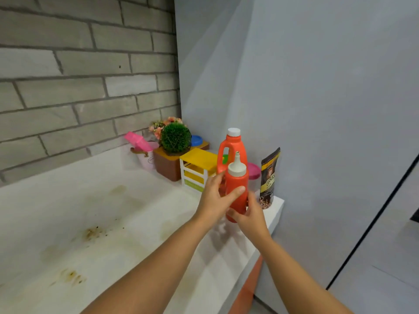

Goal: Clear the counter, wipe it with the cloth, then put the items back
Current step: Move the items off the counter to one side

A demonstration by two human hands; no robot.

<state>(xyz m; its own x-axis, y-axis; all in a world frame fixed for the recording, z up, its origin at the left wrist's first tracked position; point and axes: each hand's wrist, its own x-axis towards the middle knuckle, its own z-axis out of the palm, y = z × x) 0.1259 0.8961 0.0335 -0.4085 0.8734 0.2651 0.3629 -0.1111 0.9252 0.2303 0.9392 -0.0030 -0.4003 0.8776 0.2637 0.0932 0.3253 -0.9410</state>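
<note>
Left hand: the left hand (215,198) is gripping the red squeeze bottle (237,186) at mid-body, with the thumb lying across the front and the fingers going round the far side.
Right hand: the right hand (251,215) is clasping the lower part of the same bottle from the right; both hands are clamped on it together.
Squeeze bottle: it is being held upright over the right end of the table (95,214), just in front of the orange jug (233,148); whether its base is touching the surface cannot be told.
Table surface: brown and yellowish stains (91,232) are showing across the white top.
Right end: a dark coffee pouch (269,177) is standing at the edge, and a pink-lidded container (254,171) is sitting between it and the jug.
Back corner: a yellow drawer unit (196,171), a brown planter (167,167) carrying a green ball plant (175,137), and a pale cup (147,160) are crowding together against the brick wall (79,87).
</note>
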